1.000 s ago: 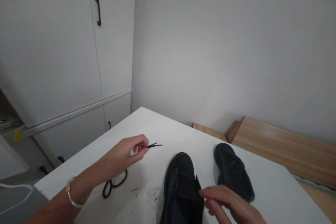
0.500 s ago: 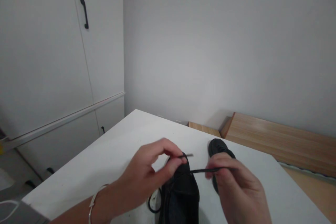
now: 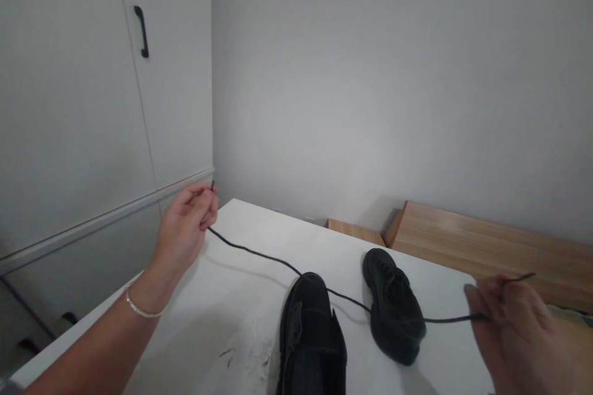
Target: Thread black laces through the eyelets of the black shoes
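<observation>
A black shoelace (image 3: pixel 278 260) stretches across the white table (image 3: pixel 241 315) between my two hands. My left hand (image 3: pixel 188 225), raised at the left with a thin bracelet on its wrist, pinches one end of the lace. My right hand (image 3: pixel 512 321), low at the right, pinches the lace near its other end, whose tip sticks out past the fingers. Under the lace stand two black shoes: the nearer shoe (image 3: pixel 311 339) has its tongue open and no lace showing, the farther shoe (image 3: pixel 393 303) lies to its right.
White cabinet doors with a black handle (image 3: pixel 141 31) fill the left side. A grey wall stands behind the table. Wooden boards (image 3: pixel 486 247) lie beyond the table's right edge. Dark smudges (image 3: pixel 245 355) mark the tabletop near the front shoe.
My hands were close together over the nearer shoe, both pinching the lace. They have drawn far apart, left hand up and left, right hand down and right, pulling the lace out straight.
</observation>
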`<control>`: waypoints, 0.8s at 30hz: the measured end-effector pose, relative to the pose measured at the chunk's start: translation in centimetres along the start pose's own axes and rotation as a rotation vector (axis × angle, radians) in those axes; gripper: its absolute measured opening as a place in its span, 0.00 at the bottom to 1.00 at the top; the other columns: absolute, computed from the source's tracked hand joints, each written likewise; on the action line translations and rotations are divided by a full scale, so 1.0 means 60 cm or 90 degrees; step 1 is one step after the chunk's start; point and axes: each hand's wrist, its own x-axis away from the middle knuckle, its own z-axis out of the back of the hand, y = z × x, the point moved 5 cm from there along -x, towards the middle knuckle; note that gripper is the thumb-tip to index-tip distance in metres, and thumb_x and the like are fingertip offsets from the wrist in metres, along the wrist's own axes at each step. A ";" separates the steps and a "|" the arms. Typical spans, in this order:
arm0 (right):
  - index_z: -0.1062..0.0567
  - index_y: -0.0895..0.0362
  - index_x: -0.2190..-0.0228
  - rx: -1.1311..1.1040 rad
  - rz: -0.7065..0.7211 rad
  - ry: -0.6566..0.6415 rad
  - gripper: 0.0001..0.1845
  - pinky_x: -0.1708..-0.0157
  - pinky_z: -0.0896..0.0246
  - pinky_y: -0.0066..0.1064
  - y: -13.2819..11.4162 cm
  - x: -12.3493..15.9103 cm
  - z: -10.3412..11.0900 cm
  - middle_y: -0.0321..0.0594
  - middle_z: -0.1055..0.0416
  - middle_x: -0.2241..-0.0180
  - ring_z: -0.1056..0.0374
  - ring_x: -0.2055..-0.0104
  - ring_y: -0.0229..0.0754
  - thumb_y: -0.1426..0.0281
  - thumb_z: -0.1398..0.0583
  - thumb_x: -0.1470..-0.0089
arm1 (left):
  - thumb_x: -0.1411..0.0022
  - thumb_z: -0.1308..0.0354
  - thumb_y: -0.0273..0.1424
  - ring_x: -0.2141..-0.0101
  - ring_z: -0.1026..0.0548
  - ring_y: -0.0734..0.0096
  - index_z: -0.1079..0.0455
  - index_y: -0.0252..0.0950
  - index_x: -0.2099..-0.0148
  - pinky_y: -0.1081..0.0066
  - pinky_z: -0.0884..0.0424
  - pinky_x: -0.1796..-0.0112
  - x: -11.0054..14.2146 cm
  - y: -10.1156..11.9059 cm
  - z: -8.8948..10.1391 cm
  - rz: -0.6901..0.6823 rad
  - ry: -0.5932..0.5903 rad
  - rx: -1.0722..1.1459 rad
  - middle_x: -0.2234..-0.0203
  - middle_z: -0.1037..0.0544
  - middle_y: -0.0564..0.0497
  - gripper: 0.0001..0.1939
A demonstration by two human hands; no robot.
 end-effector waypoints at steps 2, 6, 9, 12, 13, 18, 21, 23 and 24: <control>0.26 0.53 0.73 -0.026 -0.042 -0.021 0.19 0.79 0.42 0.26 0.031 0.027 -0.019 0.29 0.38 0.77 0.43 0.77 0.33 0.53 0.30 0.52 | 0.41 0.32 0.37 0.79 0.40 0.77 0.26 0.39 0.60 0.79 0.46 0.79 0.023 -0.024 -0.009 0.022 -0.032 -0.067 0.79 0.32 0.58 0.10; 0.18 0.57 0.68 0.109 -0.075 -0.237 0.16 0.75 0.36 0.29 0.084 0.091 -0.080 0.40 0.25 0.70 0.31 0.71 0.41 0.56 0.29 0.51 | 0.40 0.34 0.33 0.72 0.29 0.71 0.23 0.36 0.63 0.75 0.36 0.71 0.086 -0.066 -0.049 0.113 -0.211 -0.207 0.75 0.25 0.54 0.06; 0.18 0.55 0.69 0.225 -0.049 -0.408 0.13 0.69 0.33 0.30 0.110 0.136 -0.118 0.40 0.24 0.70 0.28 0.67 0.44 0.58 0.34 0.46 | 0.40 0.38 0.32 0.71 0.27 0.68 0.23 0.35 0.65 0.73 0.34 0.69 0.142 -0.100 -0.078 0.185 -0.365 -0.277 0.74 0.23 0.52 0.06; 0.19 0.55 0.70 0.253 -0.059 -0.443 0.11 0.71 0.36 0.29 0.128 0.161 -0.131 0.39 0.26 0.72 0.30 0.70 0.43 0.61 0.36 0.43 | 0.40 0.41 0.30 0.74 0.30 0.70 0.24 0.34 0.66 0.73 0.38 0.72 0.188 -0.135 -0.092 0.220 -0.459 -0.332 0.77 0.25 0.54 0.06; 0.20 0.55 0.70 0.261 -0.062 -0.449 0.11 0.71 0.37 0.29 0.133 0.166 -0.133 0.38 0.26 0.72 0.31 0.71 0.42 0.61 0.36 0.43 | 0.40 0.42 0.29 0.75 0.32 0.71 0.25 0.34 0.66 0.73 0.40 0.73 0.200 -0.145 -0.094 0.224 -0.478 -0.349 0.77 0.27 0.55 0.06; 0.21 0.57 0.69 0.262 -0.105 -0.470 0.13 0.74 0.40 0.29 0.160 0.176 -0.132 0.36 0.30 0.75 0.35 0.74 0.40 0.60 0.37 0.44 | 0.42 0.44 0.28 0.75 0.36 0.71 0.26 0.35 0.67 0.72 0.43 0.72 0.224 -0.169 -0.099 0.221 -0.510 -0.408 0.78 0.31 0.56 0.05; 0.22 0.58 0.68 0.247 -0.134 -0.466 0.16 0.74 0.39 0.29 0.175 0.176 -0.132 0.36 0.31 0.76 0.35 0.74 0.41 0.57 0.38 0.43 | 0.42 0.45 0.30 0.76 0.37 0.71 0.28 0.35 0.67 0.72 0.44 0.73 0.227 -0.174 -0.101 0.231 -0.511 -0.419 0.80 0.35 0.58 0.05; 0.22 0.58 0.69 0.236 -0.148 -0.466 0.16 0.73 0.38 0.30 0.182 0.176 -0.133 0.37 0.30 0.75 0.34 0.73 0.41 0.57 0.38 0.44 | 0.43 0.44 0.30 0.77 0.38 0.71 0.29 0.35 0.67 0.72 0.44 0.73 0.228 -0.176 -0.101 0.234 -0.506 -0.424 0.80 0.35 0.58 0.05; 0.22 0.58 0.69 0.229 -0.154 -0.467 0.16 0.73 0.37 0.30 0.185 0.175 -0.134 0.37 0.29 0.75 0.34 0.73 0.41 0.57 0.38 0.44 | 0.43 0.44 0.30 0.76 0.38 0.71 0.29 0.36 0.67 0.72 0.44 0.73 0.228 -0.176 -0.100 0.234 -0.502 -0.425 0.79 0.35 0.58 0.04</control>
